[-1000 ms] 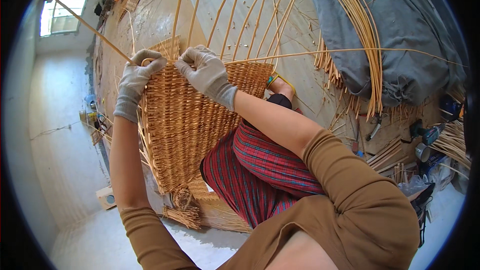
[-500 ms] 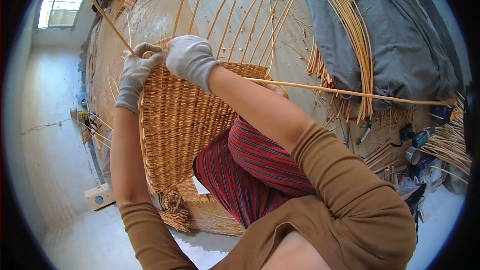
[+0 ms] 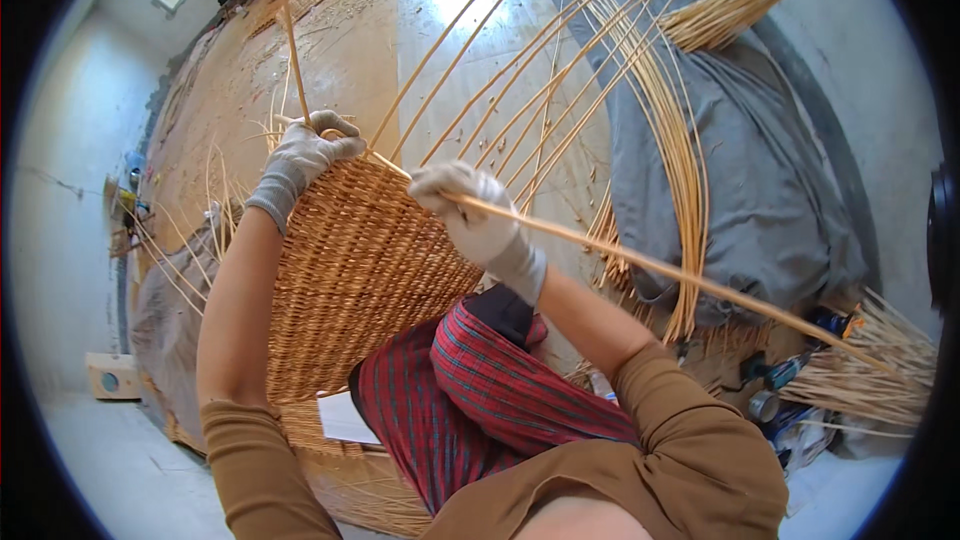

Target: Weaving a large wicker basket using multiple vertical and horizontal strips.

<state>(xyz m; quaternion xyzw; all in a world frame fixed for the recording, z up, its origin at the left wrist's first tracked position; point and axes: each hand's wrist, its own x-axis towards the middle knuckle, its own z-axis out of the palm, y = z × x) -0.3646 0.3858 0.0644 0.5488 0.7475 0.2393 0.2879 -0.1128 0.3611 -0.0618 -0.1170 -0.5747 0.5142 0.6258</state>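
Observation:
A brown wicker panel point(image 3: 350, 270), closely woven, stands tilted before my knees. My left hand point(image 3: 303, 162), in a pale knit glove, is closed on its upper left corner, where a single rod point(image 3: 291, 35) sticks up past the fingers. My right hand point(image 3: 475, 215), gloved too and slightly blurred, is closed around a long wicker rod point(image 3: 680, 275). From that fist the rod runs taut to the panel's corner by my left hand; its loose end stretches far to the right. Several upright stakes point(image 3: 455, 40) fan out from the panel's upper edge, beyond my right hand.
A grey cloth point(image 3: 770, 170) with a bundle of long rods point(image 3: 665, 120) lies at the right. Another rod bundle point(image 3: 750, 0) is at the far right, more rods point(image 3: 860, 370) at the near right beside a power drill point(image 3: 785, 372). White paper point(image 3: 345, 418) lies under the panel.
My right hand has left the corner beside my left hand and moved right and nearer, drawing the rod along the panel's top edge. My left hand stays at the corner; the view has shifted.

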